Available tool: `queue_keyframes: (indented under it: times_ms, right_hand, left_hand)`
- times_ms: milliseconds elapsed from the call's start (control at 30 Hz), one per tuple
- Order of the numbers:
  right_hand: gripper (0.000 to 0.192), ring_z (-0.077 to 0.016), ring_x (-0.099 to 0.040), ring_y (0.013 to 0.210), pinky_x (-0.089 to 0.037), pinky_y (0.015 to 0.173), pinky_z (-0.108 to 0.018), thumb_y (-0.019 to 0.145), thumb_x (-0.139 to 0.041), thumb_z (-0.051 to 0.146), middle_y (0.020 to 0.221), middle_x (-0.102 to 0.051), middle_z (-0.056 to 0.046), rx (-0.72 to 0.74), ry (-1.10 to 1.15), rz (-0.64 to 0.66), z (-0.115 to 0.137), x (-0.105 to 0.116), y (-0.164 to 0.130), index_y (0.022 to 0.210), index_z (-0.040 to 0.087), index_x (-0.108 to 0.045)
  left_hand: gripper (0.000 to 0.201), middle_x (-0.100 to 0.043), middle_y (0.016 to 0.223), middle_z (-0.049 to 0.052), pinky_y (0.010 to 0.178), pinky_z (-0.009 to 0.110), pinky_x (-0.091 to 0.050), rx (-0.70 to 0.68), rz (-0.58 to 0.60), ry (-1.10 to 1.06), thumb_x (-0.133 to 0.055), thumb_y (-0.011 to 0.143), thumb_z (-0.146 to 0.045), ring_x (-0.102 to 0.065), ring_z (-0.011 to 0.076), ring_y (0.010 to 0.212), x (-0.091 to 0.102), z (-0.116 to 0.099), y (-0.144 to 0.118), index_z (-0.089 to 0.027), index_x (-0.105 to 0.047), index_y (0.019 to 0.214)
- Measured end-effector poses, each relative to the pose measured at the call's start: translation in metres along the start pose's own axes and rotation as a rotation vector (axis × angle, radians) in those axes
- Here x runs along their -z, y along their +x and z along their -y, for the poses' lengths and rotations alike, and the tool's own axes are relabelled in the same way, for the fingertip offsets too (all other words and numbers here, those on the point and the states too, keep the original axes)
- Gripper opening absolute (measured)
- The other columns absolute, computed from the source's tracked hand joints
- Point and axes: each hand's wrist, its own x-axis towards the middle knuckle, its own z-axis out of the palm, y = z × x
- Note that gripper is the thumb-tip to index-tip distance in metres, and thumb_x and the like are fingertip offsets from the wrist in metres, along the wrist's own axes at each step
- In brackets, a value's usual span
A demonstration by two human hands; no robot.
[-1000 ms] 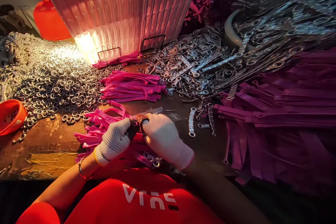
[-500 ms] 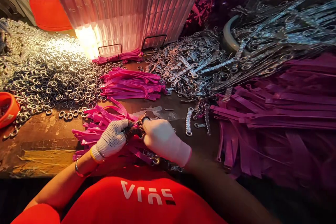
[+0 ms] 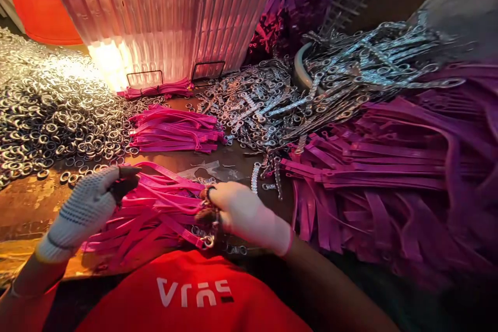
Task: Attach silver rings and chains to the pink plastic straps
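Observation:
My left hand (image 3: 87, 205), in a white dotted glove with bare darkened fingertips, is raised over the left edge of a pile of pink straps (image 3: 159, 197). Its index finger points to the right, the other fingers bend, and nothing shows between them. My right hand (image 3: 237, 210), in a pale glove, is closed at the right end of these straps. Dark bands circle its fingers, and what it grips is small and mostly hidden. Metal link pieces (image 3: 209, 241) lie just below that hand.
Loose metal rings (image 3: 50, 129) are heaped at left. Behind lies a second bundle of pink straps (image 3: 177, 129). Metal link strips (image 3: 272, 104) spread around a tub (image 3: 303, 65); purple straps (image 3: 369, 171) fill the right. A lit ribbed panel (image 3: 163, 21) stands at the back beside a red container (image 3: 46, 10).
My left hand has come away from my right hand and moved left, toward the rings. The right hand remains closed in about the same place. The view has swung a little to the right.

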Motion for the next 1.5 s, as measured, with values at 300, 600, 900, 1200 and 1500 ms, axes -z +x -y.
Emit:
queue_keyframes:
  times_ms: [300,600,900,1200,1500]
  right_hand:
    - [0.033,-0.03,-0.066,0.102,-0.042,0.075,-0.034,0.095,-0.045,0.016,0.112,-0.069,-0.026,-0.749,-0.273,-0.213,-0.146,-0.004,0.076,0.113,0.005,-0.07]
    - [0.031,-0.0338,-0.067,0.099,-0.046,0.07,-0.035,0.089,-0.048,0.015,0.106,-0.067,-0.027,-0.788,-0.359,-0.208,-0.139,-0.012,0.06,0.106,0.004,-0.071]
    - [0.042,-0.0306,-0.067,0.097,-0.05,0.083,-0.04,0.086,-0.041,0.007,0.109,-0.071,-0.023,-0.592,0.07,-0.313,-0.081,-0.022,0.024,0.124,0.006,-0.062]
    - [0.029,-0.0221,-0.067,0.091,-0.052,0.079,-0.034,0.086,-0.05,0.011,0.098,-0.072,-0.007,0.055,0.325,-0.525,0.009,-0.021,-0.006,0.109,0.021,-0.066]
    - [0.048,-0.0252,-0.062,0.104,-0.051,0.086,-0.039,0.081,-0.05,0.006,0.113,-0.067,-0.013,0.146,0.142,-0.481,0.02,-0.024,0.005,0.127,0.017,-0.059]
  left_hand:
    - [0.018,-0.057,0.062,0.0,0.03,0.012,-0.02,0.591,0.27,-1.267,-0.055,0.094,-0.024,-0.033,0.0024,0.036,-0.076,-0.029,0.032,-0.01,-0.067,0.096]
    - [0.02,-0.066,0.075,0.008,0.033,0.014,-0.027,0.65,0.321,-1.407,-0.057,0.088,-0.019,-0.056,0.0084,0.049,-0.094,-0.025,0.031,-0.008,-0.068,0.102]
    - [0.03,-0.06,0.069,-0.001,0.035,0.015,-0.021,0.448,0.318,-1.175,-0.076,0.075,-0.02,-0.04,0.0016,0.041,-0.096,-0.02,0.02,-0.012,-0.065,0.102]
    - [0.043,-0.056,0.064,-0.005,0.043,0.019,-0.029,0.314,0.207,-1.009,-0.077,0.077,-0.034,-0.038,0.0033,0.044,-0.104,-0.028,0.004,-0.012,-0.064,0.111]
    - [0.033,-0.062,0.076,0.001,0.053,0.019,-0.037,0.201,0.158,-1.041,-0.075,0.079,-0.035,-0.048,0.0067,0.058,-0.111,-0.028,-0.002,-0.014,-0.07,0.104]
